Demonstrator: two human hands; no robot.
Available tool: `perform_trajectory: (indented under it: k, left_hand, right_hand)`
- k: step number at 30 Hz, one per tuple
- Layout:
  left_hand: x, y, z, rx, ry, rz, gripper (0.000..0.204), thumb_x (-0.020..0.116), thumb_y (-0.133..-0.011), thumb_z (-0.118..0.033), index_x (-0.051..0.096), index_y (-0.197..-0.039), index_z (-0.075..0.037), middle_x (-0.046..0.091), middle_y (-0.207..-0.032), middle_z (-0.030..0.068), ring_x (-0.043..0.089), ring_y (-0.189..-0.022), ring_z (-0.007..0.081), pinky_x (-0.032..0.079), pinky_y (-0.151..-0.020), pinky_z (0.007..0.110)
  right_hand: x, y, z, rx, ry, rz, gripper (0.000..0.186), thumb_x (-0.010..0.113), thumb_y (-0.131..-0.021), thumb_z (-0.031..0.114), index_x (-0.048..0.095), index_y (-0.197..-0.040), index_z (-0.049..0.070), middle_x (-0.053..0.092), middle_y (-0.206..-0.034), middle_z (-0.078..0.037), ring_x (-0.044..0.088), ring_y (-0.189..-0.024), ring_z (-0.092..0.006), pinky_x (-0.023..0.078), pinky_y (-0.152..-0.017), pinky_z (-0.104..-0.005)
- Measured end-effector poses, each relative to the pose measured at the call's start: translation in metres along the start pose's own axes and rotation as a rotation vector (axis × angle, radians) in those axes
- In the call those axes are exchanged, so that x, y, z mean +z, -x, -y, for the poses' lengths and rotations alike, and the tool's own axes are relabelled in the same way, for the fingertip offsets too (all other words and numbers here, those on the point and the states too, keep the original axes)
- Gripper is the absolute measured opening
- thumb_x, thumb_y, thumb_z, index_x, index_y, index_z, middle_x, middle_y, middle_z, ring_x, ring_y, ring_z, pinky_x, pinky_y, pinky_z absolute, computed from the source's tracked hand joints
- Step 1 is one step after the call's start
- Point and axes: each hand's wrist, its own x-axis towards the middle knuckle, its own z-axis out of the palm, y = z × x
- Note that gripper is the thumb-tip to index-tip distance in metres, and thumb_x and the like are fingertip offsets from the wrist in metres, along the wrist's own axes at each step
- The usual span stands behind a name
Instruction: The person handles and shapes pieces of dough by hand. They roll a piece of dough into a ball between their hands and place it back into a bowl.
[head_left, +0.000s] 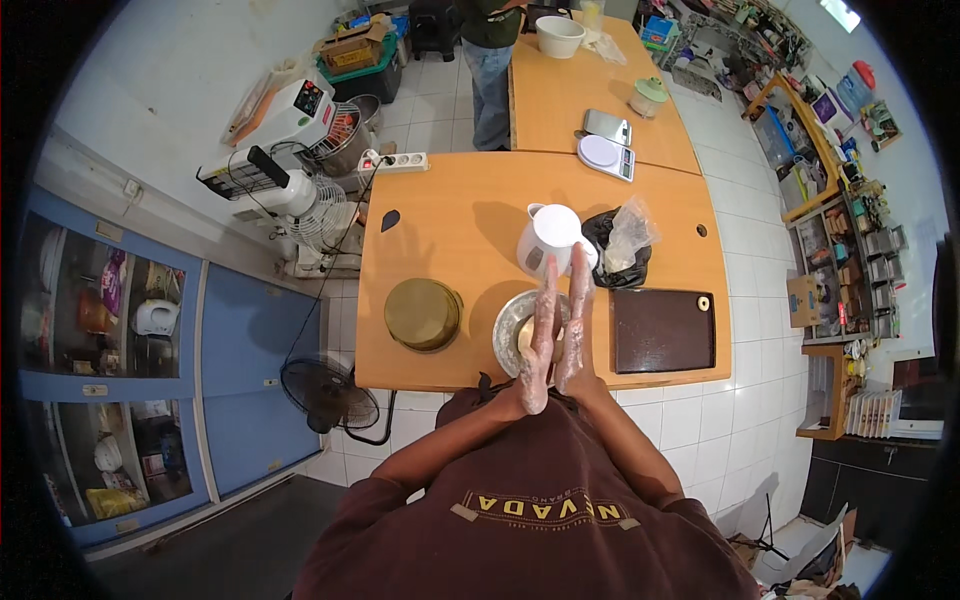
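- Left hand [541,345]: my palm is flat, fingers straight and together, coated with pale residue. It grips nothing that I can see.
- Right hand [573,340]: same flat posture and coating, facing the left across a narrow gap. I cannot tell whether a small piece sits between the palms.
- Dough [526,335]: the pale yellow mass lies in the bowl [504,333], below my hands and partly hidden by them.
- Handling, as judged: the dough should be light, soft and somewhat sticky; hard pressure would flatten it. Pinch a portion from the exposed left edge, using the fingertips.
- Bowl: likely light and liable to slide on the table [480,190]. Steady it by the left rim.
- Ring [704,303]: lies at the tray's [660,340] far right corner. Probably easily deformed; lift by its outer edge.
- Jug [548,232]: stands just beyond the bowl.
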Motion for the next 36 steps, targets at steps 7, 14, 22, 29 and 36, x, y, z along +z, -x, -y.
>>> perform_trajectory:
  k: [7,14,22,29,36]
  left_hand:
    - [0.009,-0.023,-0.017,-0.209,0.188,-0.211,0.106,0.012,-0.095,-0.085,-0.013,-0.166,-0.01,-0.017,-0.174,0.0088,-0.006,-0.161,0.0289,0.002,-0.128,0.05]
    - [0.002,0.001,0.012,-0.066,0.111,-0.023,0.107,0.007,-0.095,-0.084,-0.009,-0.166,-0.005,-0.011,-0.175,0.0123,-0.008,-0.161,0.0276,-0.002,-0.128,0.047]
    - [-0.02,0.017,0.064,-0.333,0.353,-0.156,0.106,0.011,-0.095,-0.085,-0.008,-0.167,-0.009,-0.007,-0.176,0.0097,-0.006,-0.162,0.0268,0.005,-0.129,0.046]
    - [0.0,-0.004,-0.001,-0.01,0.125,-0.039,0.109,0.009,-0.092,-0.088,-0.007,-0.167,-0.01,-0.007,-0.176,0.0093,-0.004,-0.161,0.0289,0.006,-0.129,0.048]
    - [-0.012,0.009,0.038,-0.319,0.341,-0.104,0.109,0.004,-0.09,-0.089,-0.007,-0.168,-0.013,-0.006,-0.176,0.009,-0.002,-0.161,0.0315,0.007,-0.128,0.05]
  right_hand:
    - [0.002,0.025,-0.01,-0.05,0.27,0.192,0.093,0.017,-0.106,0.066,0.005,-0.164,-0.005,0.005,-0.173,-0.023,0.005,-0.16,-0.0406,0.002,-0.127,-0.052]
    - [0.003,-0.006,0.008,0.035,0.27,0.053,0.097,0.019,-0.102,0.074,0.004,-0.166,0.001,0.006,-0.174,-0.02,0.008,-0.16,-0.0371,0.01,-0.127,-0.0525]
    - [0.011,0.018,-0.011,-0.059,0.183,0.133,0.095,0.021,-0.105,0.067,0.001,-0.164,-0.005,0.003,-0.172,-0.026,0.004,-0.16,-0.0425,0.003,-0.126,-0.0542]
    - [-0.006,0.001,-0.011,-0.068,0.337,0.078,0.087,0.017,-0.106,0.065,0.01,-0.166,0.002,0.007,-0.173,-0.023,0.004,-0.16,-0.0419,0.001,-0.125,-0.0581]
    - [0.001,0.022,-0.012,-0.186,0.423,0.265,0.084,0.016,-0.106,0.065,0.013,-0.167,0.007,0.008,-0.174,-0.021,0.005,-0.16,-0.0413,-0.002,-0.124,-0.0615]
